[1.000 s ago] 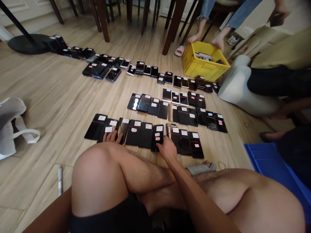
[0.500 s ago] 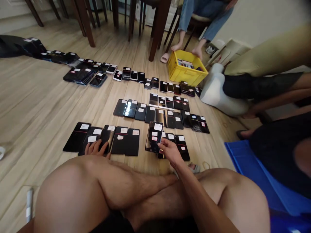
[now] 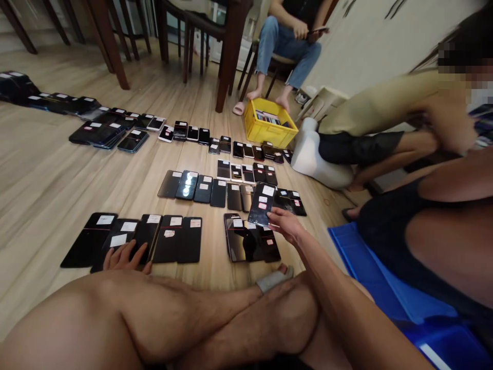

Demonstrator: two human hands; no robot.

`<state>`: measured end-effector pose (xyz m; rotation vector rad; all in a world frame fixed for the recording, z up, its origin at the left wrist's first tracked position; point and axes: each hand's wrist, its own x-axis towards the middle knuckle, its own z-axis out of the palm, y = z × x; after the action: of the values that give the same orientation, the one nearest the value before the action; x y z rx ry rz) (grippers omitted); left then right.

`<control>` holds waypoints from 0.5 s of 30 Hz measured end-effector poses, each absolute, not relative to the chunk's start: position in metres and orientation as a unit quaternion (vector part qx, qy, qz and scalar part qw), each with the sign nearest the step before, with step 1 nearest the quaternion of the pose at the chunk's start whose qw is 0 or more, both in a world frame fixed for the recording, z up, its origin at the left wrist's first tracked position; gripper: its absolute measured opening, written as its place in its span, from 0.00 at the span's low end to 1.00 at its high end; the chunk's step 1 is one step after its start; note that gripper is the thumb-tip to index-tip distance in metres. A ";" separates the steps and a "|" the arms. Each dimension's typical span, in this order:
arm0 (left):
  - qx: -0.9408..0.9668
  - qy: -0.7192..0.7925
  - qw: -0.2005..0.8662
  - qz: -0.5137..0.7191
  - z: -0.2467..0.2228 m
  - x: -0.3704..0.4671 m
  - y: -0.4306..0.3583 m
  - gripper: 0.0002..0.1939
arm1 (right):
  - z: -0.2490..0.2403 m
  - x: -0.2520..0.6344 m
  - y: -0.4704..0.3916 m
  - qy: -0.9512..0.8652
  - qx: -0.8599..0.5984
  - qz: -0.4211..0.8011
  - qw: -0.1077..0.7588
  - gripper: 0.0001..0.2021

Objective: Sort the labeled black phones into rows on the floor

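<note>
My right hand [image 3: 285, 224] pinches a black phone [image 3: 261, 204] with white and pink labels by its lower right corner, raised over the floor rows. Under and left of it lie three phones side by side [image 3: 250, 245]. My left hand [image 3: 125, 257] rests with its fingers apart on a labelled black phone [image 3: 118, 237] in the nearest row at the left. Next to that hand are a large black phone [image 3: 87, 241] and two phones with dark backs [image 3: 177, 241]. Further off, a middle row of phones [image 3: 202, 189] lies on the floor.
A long line of phones and stacks [image 3: 102, 134] crosses the floor behind. A yellow crate [image 3: 269, 132] stands by a seated person's feet. Another person crouches at the right, near a blue bag [image 3: 370, 267]. Dark chair and table legs [image 3: 231, 61] stand at the back.
The view has shifted to the right. My right hand has carried the phone rightward and away from me, off the near group. My left hand stays on the left phones.
</note>
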<state>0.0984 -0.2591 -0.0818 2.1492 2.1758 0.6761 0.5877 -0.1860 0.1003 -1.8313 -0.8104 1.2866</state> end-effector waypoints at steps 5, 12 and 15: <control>0.680 0.680 0.002 0.273 -0.090 0.100 -0.259 0.35 | 0.114 0.625 -0.178 -0.311 -0.738 0.468 0.373 0.08; 0.662 0.654 0.013 0.365 -0.085 0.108 -0.258 0.39 | 0.126 0.658 -0.172 -0.298 -0.749 0.444 0.390 0.09; 0.642 0.674 0.031 0.364 -0.084 0.111 -0.257 0.40 | 0.131 0.670 -0.172 -0.285 -0.757 0.429 0.401 0.08</control>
<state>0.1107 -0.2573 -0.0841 1.9783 2.0771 1.1204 0.6699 -0.1720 0.1310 -1.9146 -0.7204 1.0852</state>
